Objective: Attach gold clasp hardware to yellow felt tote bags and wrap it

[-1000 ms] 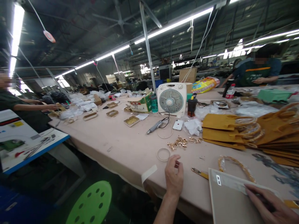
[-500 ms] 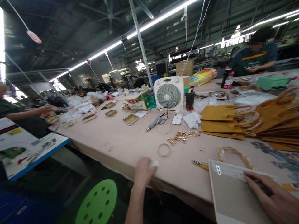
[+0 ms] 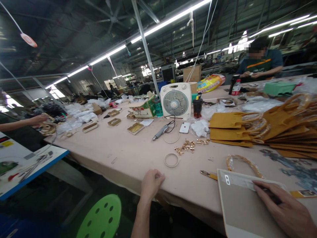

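Note:
My left hand (image 3: 151,184) is over the front edge of the table, its thumb and fingertips pinched together. Whatever may be between them is too small or hidden to make out. My right hand (image 3: 279,203) lies on a flat beige bag (image 3: 244,206) with pale edges, its fingers curled and a dark patch beneath them that I cannot identify. A white label sits near the bag's top left corner. Behind the bag is a yellow-brown handle (image 3: 247,160) in clear plastic, and a strap with a metal end (image 3: 208,174) sticks out to its left.
A ring of pale tape (image 3: 171,160), gold-coloured metal fittings (image 3: 185,146), an electric screwdriver (image 3: 160,132) and a phone (image 3: 184,127) lie ahead. Beyond stands a fan (image 3: 175,102). Yellow-brown bags (image 3: 230,130) are piled right. A green stool (image 3: 101,218) is below; co-workers sit at both sides.
A small white piece that showed at my left fingertips is no longer visible, and those fingers have drawn together. My right hand stays on the bag. The view has turned slightly right.

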The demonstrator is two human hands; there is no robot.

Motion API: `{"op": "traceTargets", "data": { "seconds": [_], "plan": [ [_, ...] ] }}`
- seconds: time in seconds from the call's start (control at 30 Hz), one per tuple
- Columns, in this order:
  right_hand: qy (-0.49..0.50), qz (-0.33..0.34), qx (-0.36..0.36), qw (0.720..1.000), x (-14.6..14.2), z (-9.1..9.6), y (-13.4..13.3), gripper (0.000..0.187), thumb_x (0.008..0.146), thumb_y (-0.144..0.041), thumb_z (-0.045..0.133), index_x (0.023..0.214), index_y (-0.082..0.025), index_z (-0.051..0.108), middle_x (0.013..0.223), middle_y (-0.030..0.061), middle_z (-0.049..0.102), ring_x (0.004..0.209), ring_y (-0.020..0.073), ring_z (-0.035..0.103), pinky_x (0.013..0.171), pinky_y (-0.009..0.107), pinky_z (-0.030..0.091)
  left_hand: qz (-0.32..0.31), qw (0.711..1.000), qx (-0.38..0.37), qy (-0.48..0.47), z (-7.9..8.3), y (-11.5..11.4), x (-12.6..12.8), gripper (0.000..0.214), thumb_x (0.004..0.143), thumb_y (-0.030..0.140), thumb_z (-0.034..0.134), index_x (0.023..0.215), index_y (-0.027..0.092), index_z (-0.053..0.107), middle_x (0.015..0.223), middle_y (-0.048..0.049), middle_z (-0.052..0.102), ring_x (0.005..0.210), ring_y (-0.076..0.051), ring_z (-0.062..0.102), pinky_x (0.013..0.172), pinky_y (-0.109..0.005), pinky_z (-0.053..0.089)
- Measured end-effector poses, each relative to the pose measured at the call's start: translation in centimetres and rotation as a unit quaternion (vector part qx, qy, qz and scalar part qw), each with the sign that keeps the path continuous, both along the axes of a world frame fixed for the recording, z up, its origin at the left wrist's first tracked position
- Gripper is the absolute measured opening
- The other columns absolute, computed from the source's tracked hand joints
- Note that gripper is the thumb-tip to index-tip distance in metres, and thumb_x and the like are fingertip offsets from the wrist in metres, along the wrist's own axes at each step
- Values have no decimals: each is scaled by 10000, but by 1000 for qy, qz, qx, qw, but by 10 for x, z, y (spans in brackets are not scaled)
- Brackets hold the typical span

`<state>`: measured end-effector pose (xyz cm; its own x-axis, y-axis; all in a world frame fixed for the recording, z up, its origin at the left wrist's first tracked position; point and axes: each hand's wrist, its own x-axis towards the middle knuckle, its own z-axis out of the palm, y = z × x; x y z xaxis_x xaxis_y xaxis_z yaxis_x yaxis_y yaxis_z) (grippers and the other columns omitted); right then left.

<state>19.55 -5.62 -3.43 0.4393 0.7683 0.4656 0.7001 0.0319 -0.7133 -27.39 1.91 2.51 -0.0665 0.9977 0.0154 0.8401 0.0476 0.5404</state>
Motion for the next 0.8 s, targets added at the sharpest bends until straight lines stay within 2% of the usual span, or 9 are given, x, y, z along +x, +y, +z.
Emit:
{"op": "traceTargets", "data": {
  "seconds": [0.1, 0.2, 0.27, 0.33, 0.43, 0.53, 0.63, 0.7, 0.8],
  "plan": [
    [10, 51, -39, 998, 4, -6, -1, 442, 829, -717, 608, 1031, -355, 762, 1087, 90, 781, 973, 344, 729, 806, 499, 577, -25, 994, 82, -67, -8, -6, -1, 274, 878, 478, 617, 838, 211, 661, 978, -72, 707, 978, -244, 649, 898, -360, 490],
    [12, 64, -33, 997, 2, 2, -4, 352, 892, -575, 615, 1045, -289, 753, 1072, 69, 769, 951, 299, 718, 819, 430, 575, -8, 975, 85, -206, -9, -13, -9, 488, 835, 677, 617, 943, 209, 704, 1100, -103, 752, 1082, -288, 674, 995, -425, 512],
    [15, 80, -31, 996, -2, 12, -5, 289, 944, -492, 592, 1040, -268, 747, 1052, 66, 760, 928, 266, 704, 827, 394, 564, 47, 954, 59, -292, -4, -15, -15, 641, 768, 781, 645, 1009, 191, 714, 1069, -98, 772, 1056, -296, 697, 935, -418, 557],
    [22, 88, -25, 996, -6, 21, -5, 250, 979, -425, 565, 1037, -255, 738, 1026, 66, 750, 887, 245, 687, 812, 376, 556, 118, 927, 72, -349, 3, -11, -19, 730, 648, 855, 694, 943, 187, 689, 925, -67, 775, 873, -267, 723, 782, -378, 596],
    [30, 83, -16, 996, -10, 29, -3, 204, 990, -350, 562, 1032, -248, 733, 985, 56, 736, 835, 225, 668, 775, 357, 545, 123, 923, 80, -355, 14, -2, -4, 735, 551, 843, 775, 884, 199, 658, 797, -30, 753, 698, -212, 673, 624, -310, 562],
    [36, 79, -9, 996, -12, 33, -4, 176, 988, -313, 574, 1026, -245, 731, 960, 45, 727, 802, 210, 656, 753, 344, 534, 5, 933, 40, -358, 25, -3, 43, 637, 634, 766, 797, 889, 203, 640, 770, -23, 743, 633, -172, 603, 584, -274, 504],
    [39, 81, -7, 996, -12, 32, -5, 170, 992, -303, 575, 1034, -246, 729, 969, 41, 725, 798, 205, 652, 749, 340, 529, -169, 911, -54, -371, 27, -12, 111, 486, 820, 671, 711, 901, 204, 604, 791, -32, 741, 619, -150, 579, 604, -264, 479],
    [39, 85, -7, 996, -11, 30, -5, 173, 994, -312, 577, 1045, -246, 729, 982, 45, 726, 800, 208, 653, 748, 341, 529, -265, 890, -106, -356, 22, -15, 154, 365, 918, 563, 650, 901, 204, 581, 835, -38, 746, 656, -143, 590, 645, -259, 477],
    [37, 87, -4, 996, -9, 26, -6, 184, 997, -336, 585, 1065, -241, 727, 997, 55, 726, 817, 216, 659, 746, 341, 530, -321, 872, -119, -350, 7, -13, 195, 232, 952, 420, 621, 902, 200, 571, 820, -21, 725, 662, -131, 583, 651, -245, 453]
  ]
}}
